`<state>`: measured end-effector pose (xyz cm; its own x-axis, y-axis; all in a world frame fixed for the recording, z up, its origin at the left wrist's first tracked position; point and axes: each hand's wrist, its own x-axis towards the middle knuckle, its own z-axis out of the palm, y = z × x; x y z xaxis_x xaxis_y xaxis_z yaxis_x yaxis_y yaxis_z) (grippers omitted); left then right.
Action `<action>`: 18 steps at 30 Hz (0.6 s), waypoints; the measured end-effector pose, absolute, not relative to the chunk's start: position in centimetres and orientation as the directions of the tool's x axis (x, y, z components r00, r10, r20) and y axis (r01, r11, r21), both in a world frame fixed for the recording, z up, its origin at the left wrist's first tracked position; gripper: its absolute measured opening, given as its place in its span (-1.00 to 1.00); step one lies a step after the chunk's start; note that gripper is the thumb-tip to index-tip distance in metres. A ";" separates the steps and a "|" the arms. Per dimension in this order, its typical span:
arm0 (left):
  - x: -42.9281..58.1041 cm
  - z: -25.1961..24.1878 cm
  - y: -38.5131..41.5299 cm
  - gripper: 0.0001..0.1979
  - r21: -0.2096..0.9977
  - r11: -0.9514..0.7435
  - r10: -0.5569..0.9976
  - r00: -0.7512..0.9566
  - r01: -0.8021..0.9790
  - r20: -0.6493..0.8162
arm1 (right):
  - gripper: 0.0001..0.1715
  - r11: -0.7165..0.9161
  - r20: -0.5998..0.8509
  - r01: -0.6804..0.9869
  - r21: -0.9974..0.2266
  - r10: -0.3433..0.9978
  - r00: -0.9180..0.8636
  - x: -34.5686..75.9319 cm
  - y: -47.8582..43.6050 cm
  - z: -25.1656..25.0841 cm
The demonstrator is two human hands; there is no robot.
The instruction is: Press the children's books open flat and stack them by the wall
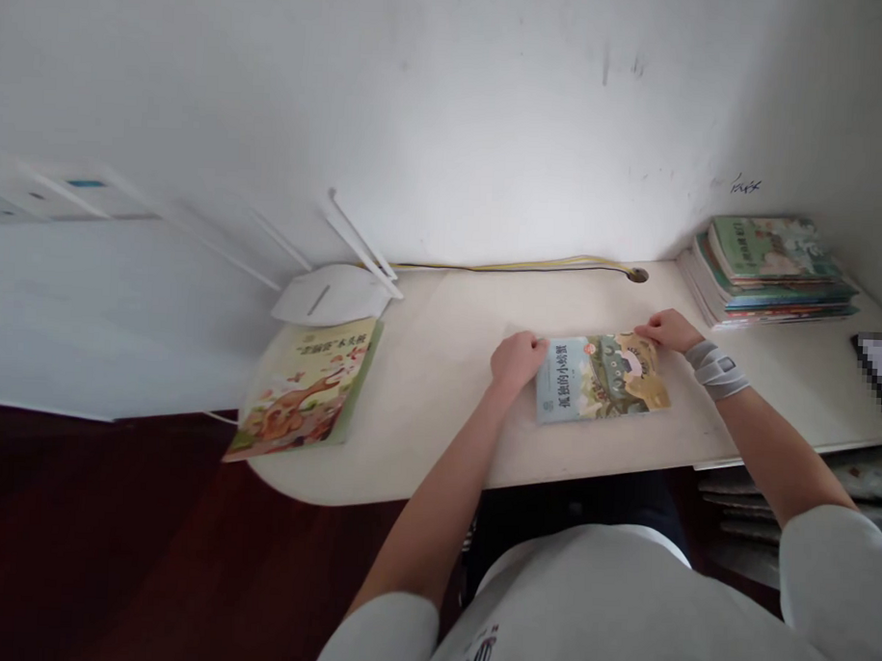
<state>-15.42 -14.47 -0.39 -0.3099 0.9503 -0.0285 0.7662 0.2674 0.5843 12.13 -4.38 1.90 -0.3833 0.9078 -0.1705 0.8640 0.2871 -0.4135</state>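
Note:
A thin picture book [602, 380] with a pale blue and tan illustrated cover lies sideways in front of me, on or just above the white desk [438, 417]. My left hand [518, 360] is closed on its left edge near the upper corner. At the upper right corner, my right hand [669, 333] pinches the book between thumb and fingers. A grey band wraps the right wrist. Farther left, another picture book [309, 389] with a yellow-green cover lies at the desk's rounded end, its lower corner overhanging the edge.
A white router [333, 296] with upright antennas stands at the back left. Yellow and dark cables [516, 267] run along the wall to a desk hole [638, 275]. A stack of books [776, 270] sits at the back right, with a partly blurred phone-like object [880, 370] nearby.

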 end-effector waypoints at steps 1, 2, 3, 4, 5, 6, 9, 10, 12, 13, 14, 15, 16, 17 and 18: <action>-15.4 -0.4 -14.4 -0.73 0.555 0.273 0.951 -0.307 0.786 -0.033 | -0.52 0.280 -0.175 0.893 -0.353 0.918 -0.357 12.0 -4.4 1.6; -15.3 -0.3 -14.4 -0.76 0.533 0.276 0.952 -0.304 0.800 -0.036 | -0.51 0.271 -0.173 0.916 -0.297 0.928 -0.330 11.8 -4.5 1.3; -15.3 -0.3 -14.5 -0.80 0.510 0.277 0.953 -0.302 0.814 -0.034 | -0.51 0.256 -0.164 0.936 -0.242 0.940 -0.299 11.7 -4.6 1.1; -15.2 -0.1 -14.5 -0.82 0.483 0.277 0.954 -0.299 0.831 -0.031 | -0.50 0.229 -0.151 0.954 -0.193 0.954 -0.259 11.6 -4.9 0.9; -15.2 0.0 -14.6 -0.81 0.447 0.274 0.956 -0.292 0.851 -0.030 | -0.50 0.194 -0.130 0.968 -0.156 0.968 -0.215 11.5 -5.2 0.9; -15.1 0.2 -14.7 -0.78 0.406 0.267 0.960 -0.279 0.874 -0.031 | -0.50 0.165 -0.101 0.978 -0.131 0.979 -0.179 11.4 -5.6 0.8; -14.8 0.7 -14.8 -0.72 0.280 0.224 0.974 -0.221 0.934 -0.042 | -0.62 0.201 0.059 0.978 -0.058 0.979 -0.198 10.9 -7.6 0.7; -14.7 0.8 -14.8 -0.72 0.258 0.211 0.977 -0.207 0.943 -0.045 | -0.67 0.259 0.117 0.966 -0.013 0.960 -0.255 10.6 -8.4 0.7; -14.5 0.9 -14.8 -0.71 0.237 0.195 0.981 -0.190 0.952 -0.047 | -0.70 0.376 0.174 0.922 0.088 0.906 -0.386 10.1 -9.9 0.4; -14.4 1.0 -14.7 -0.70 0.236 0.192 0.981 -0.186 0.953 -0.047 | -0.69 0.416 0.173 0.901 0.121 0.885 -0.432 9.8 -10.6 0.2; -14.3 1.0 -14.7 -0.70 0.244 0.190 0.982 -0.184 0.951 -0.046 | -0.68 0.439 0.162 0.888 0.137 0.875 -0.457 9.5 -11.2 0.0; -14.3 1.0 -14.6 -0.69 0.273 0.194 0.981 -0.189 0.942 -0.046 | -0.67 0.442 0.152 0.886 0.141 0.874 -0.461 9.3 -11.6 -0.3; -14.3 0.9 -14.5 -0.69 0.319 0.203 0.979 -0.198 0.926 -0.047 | -0.67 0.431 0.150 0.892 0.138 0.881 -0.449 9.1 -12.0 -0.5; -14.3 0.9 -14.4 -0.70 0.372 0.216 0.976 -0.212 0.903 -0.052 | -0.67 0.411 0.155 0.902 0.132 0.890 -0.428 9.0 -12.2 -0.7; -14.3 0.9 -14.3 -0.71 0.427 0.229 0.972 -0.225 0.875 -0.062 | -0.67 0.390 0.163 0.912 0.127 0.899 -0.407 8.9 -12.3 -0.9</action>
